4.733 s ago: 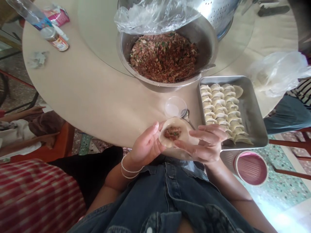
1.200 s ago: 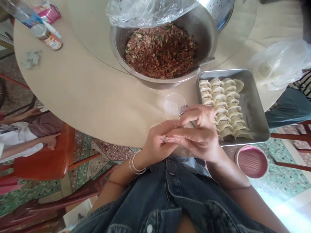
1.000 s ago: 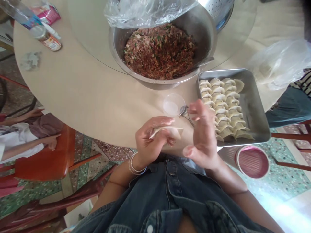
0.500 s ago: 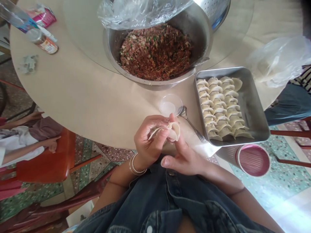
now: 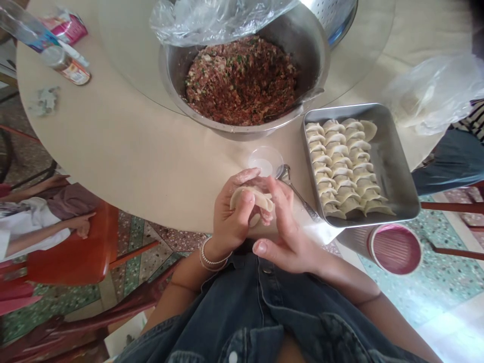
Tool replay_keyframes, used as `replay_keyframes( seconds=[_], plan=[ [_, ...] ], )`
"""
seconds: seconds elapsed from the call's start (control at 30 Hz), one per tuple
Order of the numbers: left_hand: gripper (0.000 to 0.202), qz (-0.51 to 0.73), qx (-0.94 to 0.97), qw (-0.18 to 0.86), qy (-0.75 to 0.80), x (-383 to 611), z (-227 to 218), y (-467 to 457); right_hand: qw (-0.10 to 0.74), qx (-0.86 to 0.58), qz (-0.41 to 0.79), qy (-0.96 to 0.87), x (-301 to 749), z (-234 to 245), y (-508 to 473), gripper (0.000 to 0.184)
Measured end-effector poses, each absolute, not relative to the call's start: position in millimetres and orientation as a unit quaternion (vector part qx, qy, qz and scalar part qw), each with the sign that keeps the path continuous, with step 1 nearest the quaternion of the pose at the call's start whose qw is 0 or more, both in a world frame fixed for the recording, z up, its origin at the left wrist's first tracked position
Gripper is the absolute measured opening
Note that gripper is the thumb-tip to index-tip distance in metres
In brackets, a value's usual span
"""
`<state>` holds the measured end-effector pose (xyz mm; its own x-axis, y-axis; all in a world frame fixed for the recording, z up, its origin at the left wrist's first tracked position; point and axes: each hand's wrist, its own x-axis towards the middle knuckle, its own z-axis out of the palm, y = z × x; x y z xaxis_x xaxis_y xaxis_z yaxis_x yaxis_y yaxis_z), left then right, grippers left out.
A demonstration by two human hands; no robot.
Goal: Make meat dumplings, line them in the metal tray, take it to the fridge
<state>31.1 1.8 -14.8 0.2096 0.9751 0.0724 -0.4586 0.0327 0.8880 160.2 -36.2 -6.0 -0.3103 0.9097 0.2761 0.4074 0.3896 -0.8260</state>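
Overall exposure is moderate, with soft, diffuse light across the table [image 5: 132,151]. Peak brightness occurs at 4 o'clock, where the floor [image 5: 440,325] burns out to near white. Secondary glare appears on the perforated metal vessel [image 5: 335,11] at 1 o'clock and on the crinkled plastic film [image 5: 223,20] at 12. The bowl [image 5: 310,55] casts a faint, soft-edged shadow. The corner at 2 o'clock is dark. Wide-angle distortion stretches the periphery; the bottle [image 5: 22,27] at 10 o'clock lacks fine detail. The left hand [image 5: 232,214] and right hand [image 5: 297,244], near centre, render more clearly.
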Motion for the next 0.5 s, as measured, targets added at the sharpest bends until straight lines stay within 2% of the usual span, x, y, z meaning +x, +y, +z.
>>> replay_keyframes(
  seconds=[0.13,0.27,0.37,0.5],
  plan=[
    [0.015,0.608,0.449,0.564,0.332,32.5,-21.4,4.3,0.335,-0.451,0.402,-0.723,154.1,-12.5,-45.0,0.092],
    [0.013,0.617,0.472,0.542,0.321,36.9,-22.0,1.0,0.338,-0.44,0.445,-0.703,149.6,-15.1,-47.1,0.095],
    [0.015,0.595,0.5,0.536,0.329,38.1,-18.9,-2.3,0.375,-0.439,0.425,-0.697,148.9,-13.6,-43.7,0.088],
    [0.014,0.57,0.501,0.538,0.366,37.4,-19.7,-6.4,0.438,-0.467,0.349,-0.685,152.9,-8.4,-37.2,0.066]
  ],
)
